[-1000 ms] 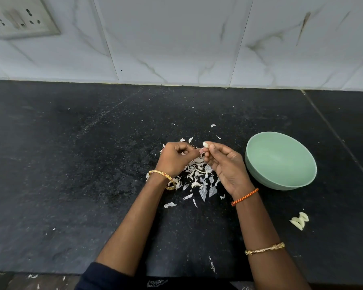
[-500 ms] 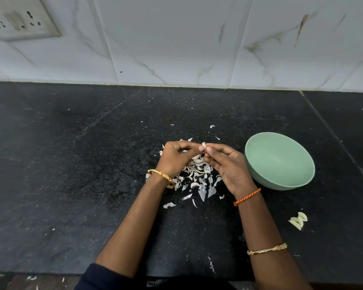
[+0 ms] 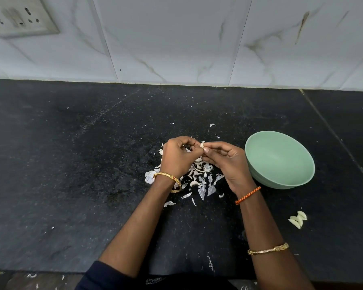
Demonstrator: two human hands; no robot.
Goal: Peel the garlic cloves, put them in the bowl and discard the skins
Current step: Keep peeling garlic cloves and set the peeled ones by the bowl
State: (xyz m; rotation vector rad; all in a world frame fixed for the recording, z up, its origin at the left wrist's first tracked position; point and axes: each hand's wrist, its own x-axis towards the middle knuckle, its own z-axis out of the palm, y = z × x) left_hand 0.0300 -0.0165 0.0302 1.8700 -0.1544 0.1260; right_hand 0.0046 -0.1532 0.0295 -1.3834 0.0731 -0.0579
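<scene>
Pale mint-green bowl [image 3: 279, 162], plain inside and out. Black countertop [image 3: 71, 164] flecked with fine white specks. White wall tiles [image 3: 176, 38] with grey-brown marble veining. Papery white garlic skins [image 3: 199, 178]; cream-white peeled cloves [image 3: 298, 219]. Gold bangle [image 3: 168, 178] on the left wrist; orange braided thread [image 3: 247, 195] and second gold bangle [image 3: 268, 249] on the right arm. Dark navy sleeve [image 3: 105, 275]. Off-white socket plate [image 3: 19, 15].

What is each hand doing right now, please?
Left hand: pinches the garlic clove.
Right hand: pinches the same clove from the other side.
</scene>
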